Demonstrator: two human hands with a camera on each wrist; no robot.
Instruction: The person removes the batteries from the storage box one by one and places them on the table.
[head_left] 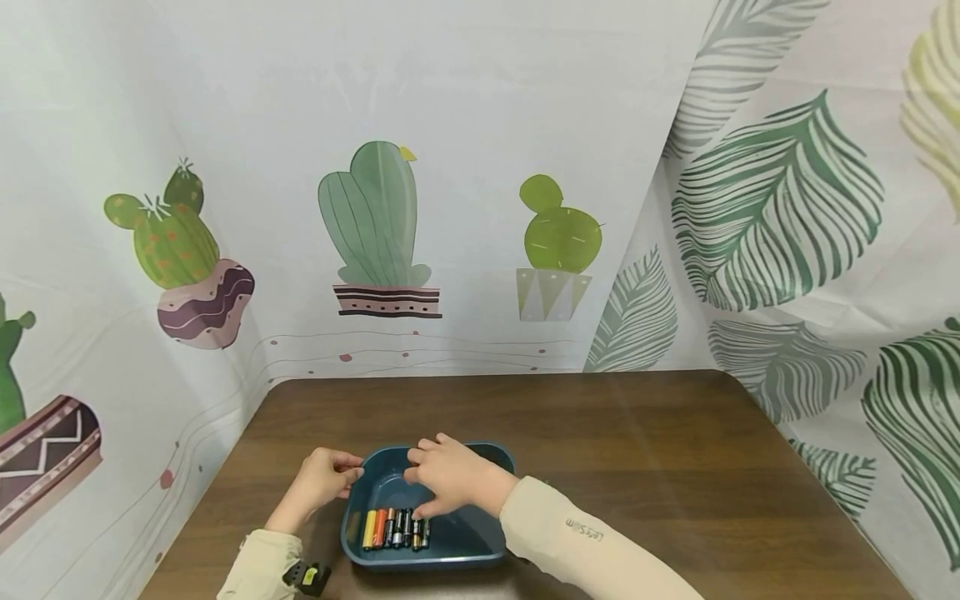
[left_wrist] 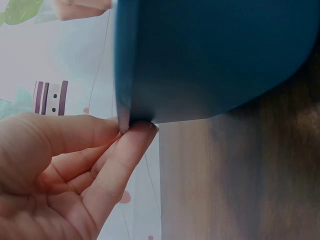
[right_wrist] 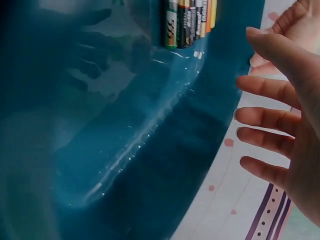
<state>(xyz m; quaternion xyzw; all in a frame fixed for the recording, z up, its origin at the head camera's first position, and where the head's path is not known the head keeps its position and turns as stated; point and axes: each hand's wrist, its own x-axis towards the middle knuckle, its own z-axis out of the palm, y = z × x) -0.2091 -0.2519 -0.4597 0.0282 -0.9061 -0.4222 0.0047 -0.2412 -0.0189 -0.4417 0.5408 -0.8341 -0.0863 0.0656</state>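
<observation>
A dark blue plastic tray (head_left: 468, 560) stands on the table near its front edge. Several batteries (head_left: 396, 528) lie side by side in a row at its front left, yellow and orange ones on the left, mostly black ones to the right; the right wrist view shows the batteries (right_wrist: 189, 22) end-on. My left hand (head_left: 324, 477) pinches the tray's left rim between thumb and fingers, as the left wrist view shows with the hand (left_wrist: 75, 170) at the rim. Over the tray hovers my right hand (head_left: 453, 475), fingers spread and holding nothing; the right wrist view shows the hand's fingers (right_wrist: 267, 117) apart.
The brown wooden table (head_left: 637, 467) extends behind the tray and to its right. A cloth (head_left: 465, 100) printed with cacti and leaves hangs behind and beside the table. A black device (head_left: 307, 577) is strapped at the left wrist.
</observation>
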